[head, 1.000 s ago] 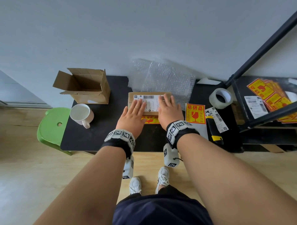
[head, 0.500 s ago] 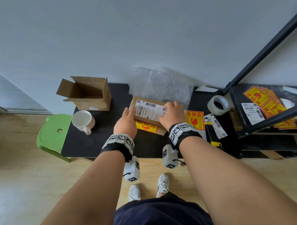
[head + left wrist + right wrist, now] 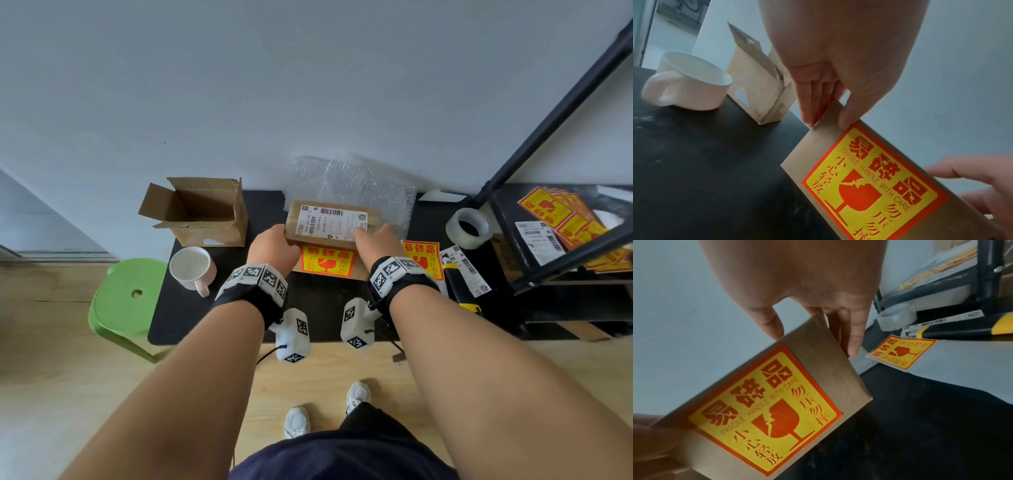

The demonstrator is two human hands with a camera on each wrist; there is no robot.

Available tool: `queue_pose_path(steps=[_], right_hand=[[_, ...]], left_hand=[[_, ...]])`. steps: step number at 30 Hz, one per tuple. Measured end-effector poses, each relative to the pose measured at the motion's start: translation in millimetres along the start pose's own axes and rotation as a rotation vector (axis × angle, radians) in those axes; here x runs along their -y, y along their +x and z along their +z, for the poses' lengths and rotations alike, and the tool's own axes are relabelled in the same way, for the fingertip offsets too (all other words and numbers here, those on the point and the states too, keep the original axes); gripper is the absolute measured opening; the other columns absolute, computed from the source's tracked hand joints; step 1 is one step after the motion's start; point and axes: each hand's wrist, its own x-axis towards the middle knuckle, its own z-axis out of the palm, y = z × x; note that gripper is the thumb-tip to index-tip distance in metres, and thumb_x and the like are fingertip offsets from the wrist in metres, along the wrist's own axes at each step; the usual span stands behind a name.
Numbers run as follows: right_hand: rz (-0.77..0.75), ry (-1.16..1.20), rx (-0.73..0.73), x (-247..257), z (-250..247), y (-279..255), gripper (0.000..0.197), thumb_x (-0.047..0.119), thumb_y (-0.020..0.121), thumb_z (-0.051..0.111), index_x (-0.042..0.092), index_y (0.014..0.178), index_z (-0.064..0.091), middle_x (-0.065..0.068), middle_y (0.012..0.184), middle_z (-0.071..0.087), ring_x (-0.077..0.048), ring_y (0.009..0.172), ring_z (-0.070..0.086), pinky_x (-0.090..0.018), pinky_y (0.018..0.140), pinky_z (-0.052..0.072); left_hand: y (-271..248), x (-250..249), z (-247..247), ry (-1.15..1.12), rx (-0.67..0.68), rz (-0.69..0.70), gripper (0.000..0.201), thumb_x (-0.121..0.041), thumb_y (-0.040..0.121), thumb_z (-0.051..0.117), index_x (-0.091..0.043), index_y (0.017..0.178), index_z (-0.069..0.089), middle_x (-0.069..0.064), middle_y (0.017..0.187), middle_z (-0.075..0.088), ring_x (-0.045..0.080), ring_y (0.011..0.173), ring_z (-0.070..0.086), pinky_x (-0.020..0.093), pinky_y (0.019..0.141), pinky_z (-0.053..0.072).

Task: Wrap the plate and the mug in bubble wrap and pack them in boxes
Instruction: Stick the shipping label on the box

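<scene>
A closed brown box (image 3: 375, 216) carries a white shipping label on top and a yellow-red fragile sticker (image 3: 873, 183) on the face towards me. It is tipped up over the middle of the black table (image 3: 205, 318). My left hand (image 3: 274, 244) grips its left end, thumb on the stickered face and fingers behind. My right hand (image 3: 378, 240) grips the right end the same way. A white mug (image 3: 191, 269) stands bare at the table's left. Behind the box lies clear bubble wrap (image 3: 371, 186). No plate is in view.
An open cardboard box (image 3: 205, 216) stands at the back left. To the right are a loose fragile sticker (image 3: 423, 258), a tape roll (image 3: 469, 228), and a black rack (image 3: 548, 246) holding more stickers and labels. A green stool (image 3: 126, 298) stands left of the table.
The box lay flat under both flat hands a second ago. Both hands have since taken hold of its ends and tipped it up, turning the stickered face towards me.
</scene>
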Motion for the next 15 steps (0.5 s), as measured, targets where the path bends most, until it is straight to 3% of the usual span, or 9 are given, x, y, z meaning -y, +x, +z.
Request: queue_pose_path(steps=[2,5,8,12,15], right_hand=[[-0.033,0.017,-0.065,18,-5,-1,0.055,0.042,0.089,0.050,0.009,0.132,0.045,-0.008,0.123,0.057,-0.024,0.096,0.060,-0.032,0.074,0.049],[-0.089,0.037,-0.153,49,-13,2,0.060,0.046,0.089,0.048,0.010,0.135,0.042,-0.011,0.128,0.052,-0.029,0.110,0.056,-0.040,0.088,0.049],[-0.190,0.074,-0.197,81,-18,9,0.055,0.045,0.089,0.048,0.009,0.130,0.046,-0.011,0.124,0.052,-0.029,0.110,0.055,-0.038,0.084,0.048],[-0.299,0.130,-0.200,121,-18,17,0.052,0.045,0.090,0.048,0.012,0.130,0.045,-0.010,0.122,0.051,-0.029,0.110,0.054,-0.042,0.088,0.049],[-0.360,0.185,-0.197,146,-9,20,0.053,0.044,0.088,0.049,0.014,0.132,0.045,-0.010,0.123,0.052,-0.029,0.110,0.054,-0.046,0.091,0.049]], left_hand=[[5,-11,-16,-0.021,-0.072,-0.017,0.023,-0.017,0.091,0.049,-0.016,0.110,0.062,0.000,0.097,0.066,0.016,0.080,0.055,0.028,0.070,0.040],[21,-29,-43,-0.079,-0.153,-0.071,0.031,-0.024,0.098,0.039,-0.013,0.111,0.064,0.003,0.102,0.066,0.019,0.082,0.054,0.029,0.070,0.037],[40,-42,-72,-0.119,-0.210,-0.081,0.032,-0.022,0.098,0.037,-0.008,0.107,0.065,0.003,0.093,0.058,0.025,0.086,0.052,0.028,0.073,0.036],[62,-44,-110,-0.141,-0.275,-0.059,0.034,-0.030,0.096,0.046,-0.009,0.081,0.068,0.008,0.073,0.061,0.023,0.066,0.051,0.026,0.055,0.034],[75,-42,-137,-0.134,-0.321,-0.032,0.030,-0.028,0.091,0.051,-0.011,0.077,0.071,0.011,0.070,0.058,0.023,0.065,0.049,0.029,0.058,0.036]])
